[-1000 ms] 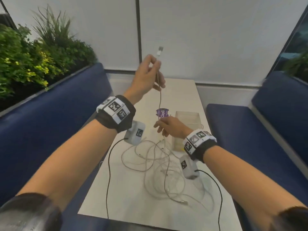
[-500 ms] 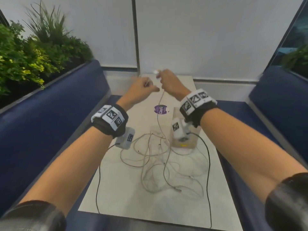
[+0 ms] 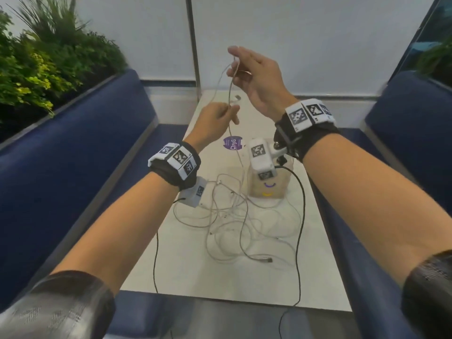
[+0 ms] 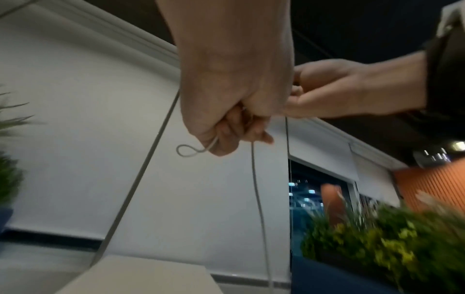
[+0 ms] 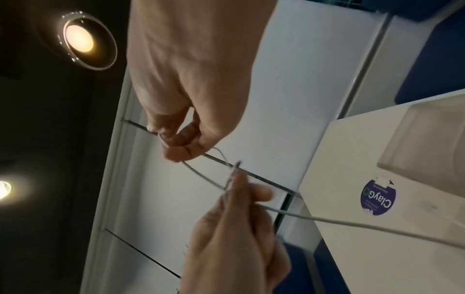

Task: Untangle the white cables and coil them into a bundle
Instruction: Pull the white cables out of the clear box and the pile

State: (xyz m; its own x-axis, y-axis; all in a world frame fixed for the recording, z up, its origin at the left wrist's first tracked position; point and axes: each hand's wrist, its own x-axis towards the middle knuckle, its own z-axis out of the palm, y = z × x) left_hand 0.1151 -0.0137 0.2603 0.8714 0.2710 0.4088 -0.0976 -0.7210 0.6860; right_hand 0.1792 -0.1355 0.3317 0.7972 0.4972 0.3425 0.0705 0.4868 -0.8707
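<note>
Cable (image 3: 230,94) is looping between both hands — left hand (image 3: 215,123) pinching its lower bend, right hand (image 3: 254,77) pinching higher; likely forming a coil above the bench (image 3: 186,265) tangle (image 3: 242,221).
</note>
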